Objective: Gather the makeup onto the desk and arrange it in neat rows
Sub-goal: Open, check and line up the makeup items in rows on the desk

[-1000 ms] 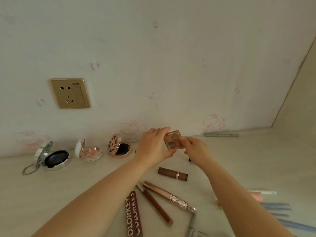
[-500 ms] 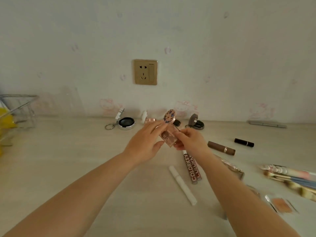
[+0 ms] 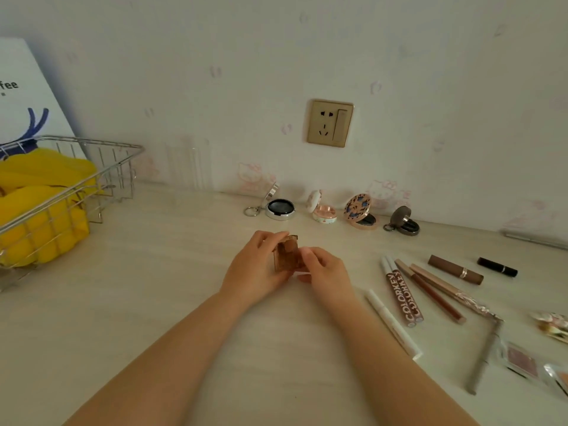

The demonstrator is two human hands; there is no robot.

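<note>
You hold the small brown eyeshadow palette (image 3: 286, 253) just above the desk (image 3: 159, 302), left hand (image 3: 256, 267) and right hand (image 3: 322, 269) both pinching its edges. It looks light, rigid, slick and breakable; keep to the edges.

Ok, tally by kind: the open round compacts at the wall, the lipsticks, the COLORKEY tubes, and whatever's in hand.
Compacts: 4
Lipsticks: 2
COLORKEY tubes: 2
Palette, held by left hand and right hand: 1
Total: 9
</note>
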